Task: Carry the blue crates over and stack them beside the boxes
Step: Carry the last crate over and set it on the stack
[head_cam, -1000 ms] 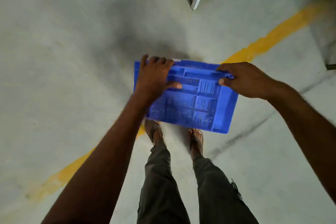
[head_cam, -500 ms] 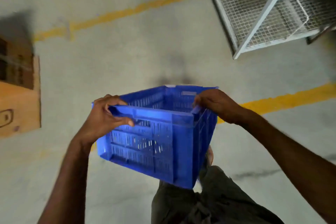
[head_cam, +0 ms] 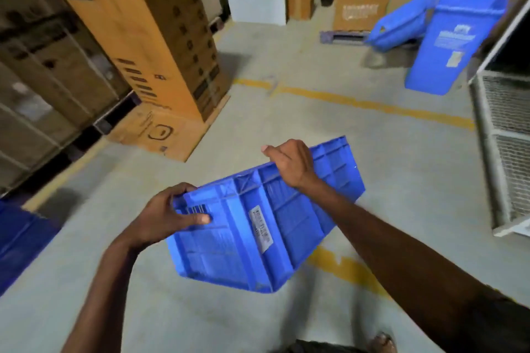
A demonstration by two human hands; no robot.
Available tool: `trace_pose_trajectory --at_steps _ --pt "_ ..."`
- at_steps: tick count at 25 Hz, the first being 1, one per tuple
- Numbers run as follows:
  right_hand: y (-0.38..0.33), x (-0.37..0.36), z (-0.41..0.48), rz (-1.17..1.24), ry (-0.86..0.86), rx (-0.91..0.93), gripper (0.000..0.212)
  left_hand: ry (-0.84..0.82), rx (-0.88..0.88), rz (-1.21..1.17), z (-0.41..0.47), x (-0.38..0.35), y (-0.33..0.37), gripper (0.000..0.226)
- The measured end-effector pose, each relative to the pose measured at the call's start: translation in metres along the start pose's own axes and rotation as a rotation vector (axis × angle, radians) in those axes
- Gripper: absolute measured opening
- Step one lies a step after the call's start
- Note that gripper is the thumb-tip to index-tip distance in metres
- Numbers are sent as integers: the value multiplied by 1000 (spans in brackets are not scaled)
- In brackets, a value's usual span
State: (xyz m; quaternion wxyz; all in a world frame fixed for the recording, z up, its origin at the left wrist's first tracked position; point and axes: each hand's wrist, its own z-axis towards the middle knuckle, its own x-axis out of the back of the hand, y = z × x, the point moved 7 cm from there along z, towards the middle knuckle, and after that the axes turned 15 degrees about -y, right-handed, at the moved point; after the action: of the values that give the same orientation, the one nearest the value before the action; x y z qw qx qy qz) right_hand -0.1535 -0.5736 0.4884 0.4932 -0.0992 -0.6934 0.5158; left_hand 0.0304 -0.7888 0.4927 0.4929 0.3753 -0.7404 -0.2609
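Blue plastic crate (head_cam: 258,226) sits at centre frame, tilted, held clear of the floor (head_cam: 372,152). Left hand (head_cam: 169,216) is clamped on its near-left end; right hand (head_cam: 291,165) is clamped over its upper rim. Cardboard boxes (head_cam: 149,37) stand at upper left. Blue bins (head_cam: 450,40) stand at upper right.

Tilted blue crate (head_cam: 258,226), airborne, labelled

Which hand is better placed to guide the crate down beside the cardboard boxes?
Probably the left hand. It grips the blue crate on the side facing the cardboard boxes. The right hand holds the far rim, away from them.
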Motion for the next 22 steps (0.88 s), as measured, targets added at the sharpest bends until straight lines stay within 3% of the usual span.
trace_pose_trajectory --at_steps 3,5,7,10,12,14,16,19,22 --pt "-52 -61 57 363 -119 25 54 227 119 282 -51 52 -50 65" --pt "-95 -102 98 491 -324 25 48 328 126 462 -64 78 -56 73" --pt "-118 -131 124 431 -507 -1 39 361 123 588 -56 102 -55 68" --pt "-126 -195 150 235 -651 -57 30 348 158 751 -34 133 -83 54" --pt "-130 -262 167 103 -688 -62 32 276 198 831 -31 151 -119 52" --pt "-143 -338 195 121 -715 -62 37 267 269 923 -35 185 -164 50" --pt "-179 -410 227 94 -748 -5 47 312 392 879 -58 248 -217 50" --pt "-268 -490 267 -5 -907 289 57 438 580 765 -135 342 -297 60" --pt "-360 -546 288 7 -1171 415 55 551 590 597 -223 407 -366 73"
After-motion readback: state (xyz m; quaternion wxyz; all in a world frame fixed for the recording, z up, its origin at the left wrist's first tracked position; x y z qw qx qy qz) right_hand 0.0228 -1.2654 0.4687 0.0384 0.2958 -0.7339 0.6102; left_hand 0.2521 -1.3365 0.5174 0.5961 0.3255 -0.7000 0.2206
